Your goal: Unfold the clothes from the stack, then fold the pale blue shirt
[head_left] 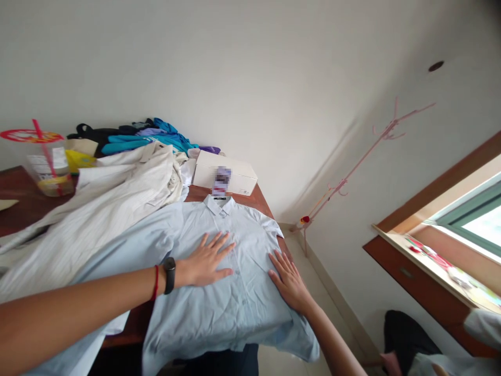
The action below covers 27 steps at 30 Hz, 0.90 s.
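Observation:
A light blue collared shirt lies spread on the dark wooden table, its collar pointing away from me and its lower hem hanging over the near edge. Flat on the shirt's chest rests my left hand, fingers spread, with a black band and a red cord at the wrist. My right hand presses on the shirt's right side, its fingers stretched out. Some wrinkles run through the cloth between and below the hands. Neither hand grips anything.
Left of the shirt are piled pale garments, with blue and dark clothes behind. A plastic cup with a straw stands far left. A white box sits beyond the collar. A pink coat stand is in the corner.

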### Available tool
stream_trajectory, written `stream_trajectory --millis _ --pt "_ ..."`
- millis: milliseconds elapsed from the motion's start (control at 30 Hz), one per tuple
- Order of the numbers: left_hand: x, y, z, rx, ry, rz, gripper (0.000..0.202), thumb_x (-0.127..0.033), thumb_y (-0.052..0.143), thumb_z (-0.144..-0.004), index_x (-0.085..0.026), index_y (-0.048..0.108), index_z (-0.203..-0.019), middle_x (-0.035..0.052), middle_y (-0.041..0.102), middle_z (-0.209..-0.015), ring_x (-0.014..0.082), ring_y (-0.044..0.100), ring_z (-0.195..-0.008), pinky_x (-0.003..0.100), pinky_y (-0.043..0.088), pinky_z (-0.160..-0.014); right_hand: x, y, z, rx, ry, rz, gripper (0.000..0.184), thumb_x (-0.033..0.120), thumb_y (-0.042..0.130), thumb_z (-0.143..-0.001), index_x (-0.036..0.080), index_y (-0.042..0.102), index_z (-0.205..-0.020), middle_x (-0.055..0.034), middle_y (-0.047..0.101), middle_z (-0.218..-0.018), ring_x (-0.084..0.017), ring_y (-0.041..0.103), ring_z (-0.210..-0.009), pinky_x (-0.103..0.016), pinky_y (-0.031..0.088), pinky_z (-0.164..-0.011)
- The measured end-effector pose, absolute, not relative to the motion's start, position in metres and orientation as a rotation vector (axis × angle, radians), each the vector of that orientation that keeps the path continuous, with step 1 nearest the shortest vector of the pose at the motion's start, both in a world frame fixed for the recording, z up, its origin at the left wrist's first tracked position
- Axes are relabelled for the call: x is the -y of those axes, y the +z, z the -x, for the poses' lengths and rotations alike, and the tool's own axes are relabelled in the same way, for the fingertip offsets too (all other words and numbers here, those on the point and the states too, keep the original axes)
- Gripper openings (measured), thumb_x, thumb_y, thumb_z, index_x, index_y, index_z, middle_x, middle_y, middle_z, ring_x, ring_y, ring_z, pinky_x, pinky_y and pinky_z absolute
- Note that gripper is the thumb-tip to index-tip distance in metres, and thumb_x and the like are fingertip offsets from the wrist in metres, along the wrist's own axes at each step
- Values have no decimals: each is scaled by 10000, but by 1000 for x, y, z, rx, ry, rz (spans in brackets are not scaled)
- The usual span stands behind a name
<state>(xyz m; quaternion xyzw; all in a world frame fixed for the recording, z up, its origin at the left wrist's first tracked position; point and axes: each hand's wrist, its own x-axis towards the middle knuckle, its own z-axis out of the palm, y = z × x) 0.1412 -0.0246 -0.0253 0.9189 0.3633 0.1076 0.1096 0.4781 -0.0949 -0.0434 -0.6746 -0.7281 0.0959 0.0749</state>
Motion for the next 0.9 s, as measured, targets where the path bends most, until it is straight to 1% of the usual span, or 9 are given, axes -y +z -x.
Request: stream_trajectory --millis 133,267,367,467,533,600,667,733,900 --pt "30 -26 -109 -1055 325 -2726 661 -578 474 -1004 -285 386 -1591 123 221 -1692 396 191 -1549 678 89 -1208 81 -46 -487 2113 268 2183 637 602 264 -1039 337 263 -1619 33 136 -1711 -271 59 -1590 -565 123 -1261" --pt "32 -29 -104 -1112 349 -2703 642 -591 483 -994 -341 399 -1579 93 250 -1686 398 208 -1544 706 98 -1195 63 -47 -491 2032 291 2292 669 621 232 -1029 339 192 -1634 52 48 -1721 -285 -16 -1590 -594 108 -1250" --pt "27 -35 -105 -1285 435 -2659 629 -610 468 -991 -337 445 -1557 98 294 -1671 409 220 -1539 728 112 -1181 46 -49 -493 1958 292 2337 687 623 229 -1023 325 176 -1640 37 41 -1726 -306 -29 -1588 -619 107 -1240" --pt "20 -41 -103 -1471 472 -2612 614 -592 480 -990 -312 488 -1536 111 323 -1658 415 232 -1534 725 123 -1182 26 -51 -498 1829 320 2351 721 614 268 -1015 270 196 -1644 -35 146 -1719 -302 118 -1583 -556 196 -1238" --pt "15 -43 -101 -1559 484 -2576 616 -573 486 -990 -288 494 -1536 120 321 -1658 425 235 -1530 721 131 -1182 12 -52 -502 1704 376 2332 771 622 296 -1004 211 186 -1647 -115 304 -1669 -291 299 -1536 -485 278 -1216" --pt "12 -43 -99 -1590 491 -2542 636 -583 481 -985 -266 496 -1537 129 314 -1658 438 236 -1525 721 144 -1179 -3 -53 -507 1566 437 2313 839 657 331 -981 173 167 -1648 -170 445 -1584 -305 440 -1459 -472 331 -1182" --pt "10 -42 -97 -1579 495 -2514 653 -603 485 -974 -263 504 -1532 135 320 -1654 440 239 -1524 718 155 -1178 -16 -52 -513 1449 478 2294 900 710 381 -942 160 222 -1636 -198 508 -1529 -341 501 -1408 -504 350 -1160" --pt "9 -41 -95 -1550 515 -2494 650 -598 512 -961 -263 521 -1518 144 340 -1645 440 242 -1524 720 157 -1179 -28 -52 -519 1394 501 2264 908 752 406 -908 153 361 -1589 -207 545 -1493 -362 523 -1383 -521 357 -1152" --pt "7 -43 -90 -1485 555 -2529 650 -622 502 -963 -260 533 -1502 139 366 -1636 437 240 -1526 704 187 -1187 -45 -52 -534 1395 518 2156 832 791 383 -892 147 679 -1328 -188 692 -1308 -356 600 -1291 -478 421 -1111"
